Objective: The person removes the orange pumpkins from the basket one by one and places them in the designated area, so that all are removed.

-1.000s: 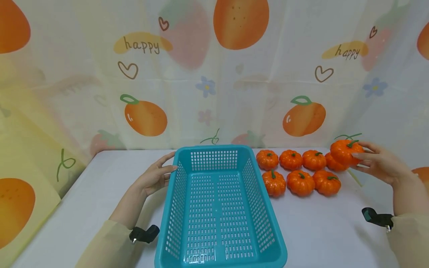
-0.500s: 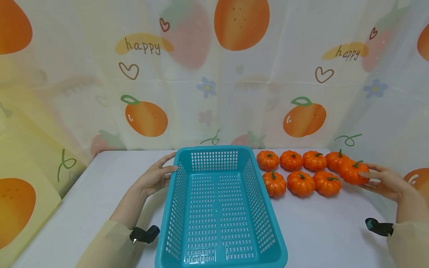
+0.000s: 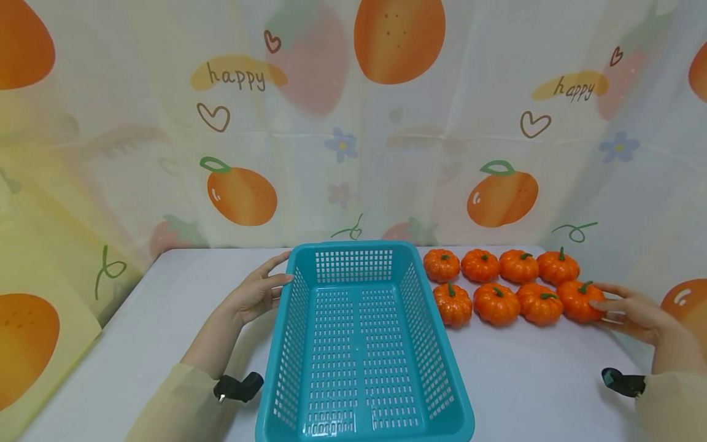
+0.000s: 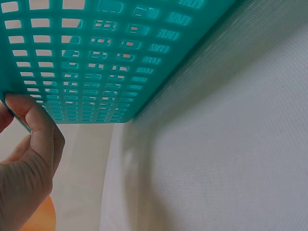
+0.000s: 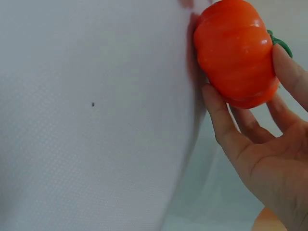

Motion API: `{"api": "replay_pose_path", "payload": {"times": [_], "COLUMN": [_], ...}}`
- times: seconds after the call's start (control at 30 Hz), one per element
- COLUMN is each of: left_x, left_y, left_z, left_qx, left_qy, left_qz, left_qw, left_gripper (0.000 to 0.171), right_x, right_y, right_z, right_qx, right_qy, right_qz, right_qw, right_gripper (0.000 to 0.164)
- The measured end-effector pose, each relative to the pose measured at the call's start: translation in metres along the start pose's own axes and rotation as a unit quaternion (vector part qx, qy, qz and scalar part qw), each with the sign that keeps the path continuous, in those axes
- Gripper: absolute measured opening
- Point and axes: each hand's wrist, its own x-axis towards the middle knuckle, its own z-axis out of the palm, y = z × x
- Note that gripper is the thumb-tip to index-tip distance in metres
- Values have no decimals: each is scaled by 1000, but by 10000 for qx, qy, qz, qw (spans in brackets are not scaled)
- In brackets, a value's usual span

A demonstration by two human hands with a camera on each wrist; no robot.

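Observation:
At the right end of the front row, my right hand (image 3: 635, 313) holds a small orange pumpkin (image 3: 579, 302) with a green stem. In the right wrist view the thumb lies by the stem of the pumpkin (image 5: 236, 53) and the fingers reach round its side and underneath; it sits at the white table surface. My left hand (image 3: 256, 293) pinches the left rim of a turquoise plastic basket (image 3: 276, 344). The left wrist view shows the fingers of the left hand (image 4: 36, 144) on both sides of that rim.
Several more pumpkins (image 3: 497, 304) stand in two rows right of the basket on the white table (image 3: 530, 380). A fruit-printed curtain (image 3: 386, 184) hangs behind the table's far edge. Each wrist carries a small black camera (image 3: 239, 387).
My right hand has brought the pumpkin down and toward me, from above the back row to the right end of the front row. The left hand and basket have stayed still.

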Motion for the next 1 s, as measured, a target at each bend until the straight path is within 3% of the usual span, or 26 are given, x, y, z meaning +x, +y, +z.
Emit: {"api": "replay_pose_path", "payload": {"times": [0.23, 0.57, 0.7, 1.0], "left_x": [0, -1, 0, 2], "left_y": [0, 0, 0, 1], "left_z": [-1, -1, -1, 0], "left_qx": [-7, 8, 21, 40], "left_qy": [19, -2, -18, -26], "left_qz": [10, -9, -4, 7], "left_qw": [10000, 10000, 10000, 10000], "left_gripper": [80, 79, 79, 81], "right_x": [4, 4, 4, 2], "right_y": [3, 5, 5, 1], "right_z": [-3, 3, 4, 2], "right_qx": [-49, -156, -506, -1402], "right_qy": [-152, 89, 223, 433], "right_qz": [-110, 37, 69, 248], "right_qw": [9998, 9998, 9984, 9889], "right_gripper": [36, 29, 20, 45]}}
